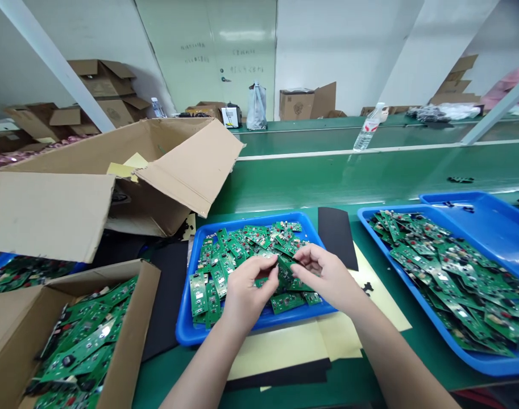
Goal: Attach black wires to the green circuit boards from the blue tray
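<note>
While circuit boards (198,295) cover the middle tray (183,318), more fill a carton (133,335).

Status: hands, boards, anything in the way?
Left hand pinching circuit board. Right hand beside it, grip unclear. Loose boards crowd the blue tray underneath.

White wall (331,45) and pale green door (216,57).
Handwriting (246,70) is on the door; the green table (302,179) reflects light.

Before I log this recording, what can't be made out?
Head view:
What left hand and right hand may hold: small, partly covered by the hands.
Handwriting on pale green door: small, blurred.
Bottom of large cardboard box: its sides hide it.
Near end of smaller cardboard box: cut off by bottom edge.
</note>
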`<state>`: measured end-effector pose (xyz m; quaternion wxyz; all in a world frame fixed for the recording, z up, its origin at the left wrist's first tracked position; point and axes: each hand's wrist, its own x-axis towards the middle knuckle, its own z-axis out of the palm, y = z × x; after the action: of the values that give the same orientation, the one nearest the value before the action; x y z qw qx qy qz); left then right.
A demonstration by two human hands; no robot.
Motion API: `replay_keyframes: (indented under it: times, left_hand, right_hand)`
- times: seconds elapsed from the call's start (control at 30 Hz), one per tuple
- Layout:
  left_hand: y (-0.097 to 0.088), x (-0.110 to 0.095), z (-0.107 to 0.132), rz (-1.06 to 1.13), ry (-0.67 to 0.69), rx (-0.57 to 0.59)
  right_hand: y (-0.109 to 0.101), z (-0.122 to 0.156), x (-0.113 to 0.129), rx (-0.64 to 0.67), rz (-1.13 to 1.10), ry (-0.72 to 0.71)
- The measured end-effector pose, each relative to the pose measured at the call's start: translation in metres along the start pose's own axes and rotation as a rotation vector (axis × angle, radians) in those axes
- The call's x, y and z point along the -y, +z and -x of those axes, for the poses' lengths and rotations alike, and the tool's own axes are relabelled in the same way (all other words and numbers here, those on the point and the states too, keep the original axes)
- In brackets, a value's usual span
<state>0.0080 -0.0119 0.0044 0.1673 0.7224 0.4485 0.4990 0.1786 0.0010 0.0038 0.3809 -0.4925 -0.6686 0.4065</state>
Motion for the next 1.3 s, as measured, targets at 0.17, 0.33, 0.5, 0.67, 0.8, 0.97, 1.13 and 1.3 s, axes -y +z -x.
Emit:
replay_keyframes:
  times: [0.17,0.33,0.5,0.67,0.8,0.97,1.13,1.3]
  left_hand:
    - [0.0,0.001,-0.001,0.215,-0.268,-0.072]
    - [-0.003,0.0,-0.007,0.292,-0.395,-0.137]
    - [-0.004,0.002,-0.01,0.365,-0.488,-0.14]
    - [-0.004,0.008,-0.01,0.245,-0.436,-0.079]
    - [-0.007,0.012,-0.01,0.004,-0.224,-0.037]
    - [-0.011,0.016,-0.012,-0.097,-0.132,0.011]
    - [-0.008,0.018,-0.013,-0.028,-0.168,0.009]
    - [-0.008,0.023,-0.015,-0.048,-0.189,0.056]
  right_hand:
    - [0.006,0.004,0.005,-0.021,-0.204,0.026]
    - [0.005,0.004,0.003,-0.067,-0.22,0.046]
    - [0.005,0.003,0.005,0.005,-0.303,0.063]
    - [0.01,0.003,0.009,0.037,-0.371,0.091]
    - [0.013,0.004,0.008,0.07,-0.379,0.111]
    - [0.014,0.001,0.003,0.054,-0.44,0.084]
    - [0.013,-0.008,-0.003,-0.064,-0.397,0.051]
    - [-0.03,-0.022,-0.011,-0.335,-0.063,0.119]
